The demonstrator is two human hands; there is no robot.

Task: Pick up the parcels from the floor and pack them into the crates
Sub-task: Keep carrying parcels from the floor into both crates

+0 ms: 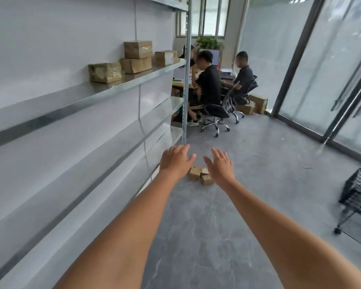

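The metal shelving (pixel 88 97) is bounding the floor (pixel 248 163) along its left edge; open floor is lying to the right. A black wire crate (pixel 358 195) is standing at the right edge, its inside unseen. Three parcels (pixel 200 175) are sitting on the floor near the shelving's foot, unpicked. The left hand (pixel 174 161) and right hand (pixel 220 166) are reaching, fingers spread, holding nothing.

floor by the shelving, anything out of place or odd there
Yes: a small cluster of parcels lies on the grey floor at the foot of the shelving, jumbled at differing angles, while similar boxes sit up on a shelf. Both hands, left hand and right hand, reach toward them, open and empty.
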